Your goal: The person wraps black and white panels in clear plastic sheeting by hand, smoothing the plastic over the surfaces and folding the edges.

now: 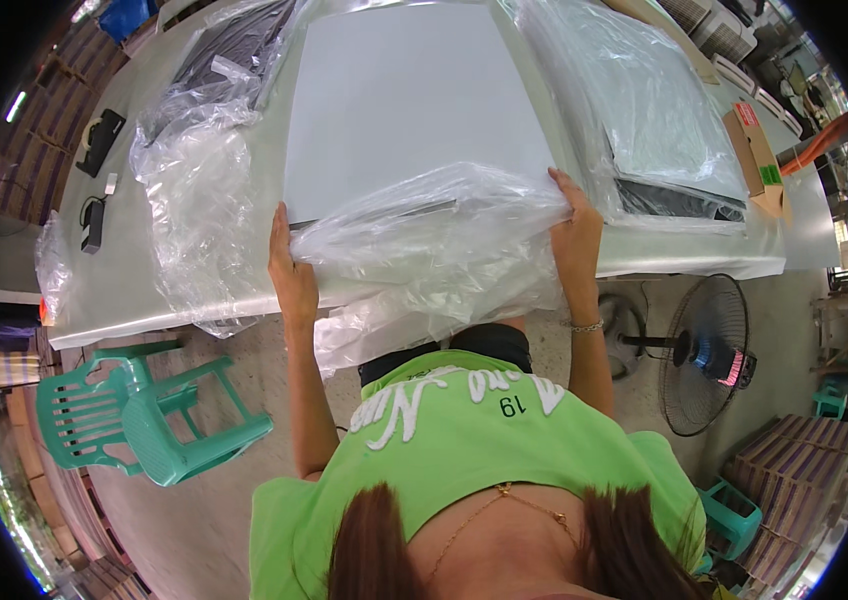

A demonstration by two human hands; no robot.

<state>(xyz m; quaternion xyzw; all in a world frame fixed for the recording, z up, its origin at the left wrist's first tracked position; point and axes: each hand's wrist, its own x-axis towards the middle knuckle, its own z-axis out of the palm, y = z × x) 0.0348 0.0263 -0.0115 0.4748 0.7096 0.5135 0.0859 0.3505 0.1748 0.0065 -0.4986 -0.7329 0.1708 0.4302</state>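
Observation:
A large flat grey panel lies on the pale table in front of me. A clear plastic bag covers its near edge and hangs over the table's front. My left hand grips the panel's near left corner together with the bag. My right hand grips the near right corner the same way, fingers on top of the plastic.
Crumpled clear plastic lies left of the panel, more bagged panels to the right, a cardboard box beyond. A black tape dispenser sits far left. Green plastic chairs and a floor fan stand below the table.

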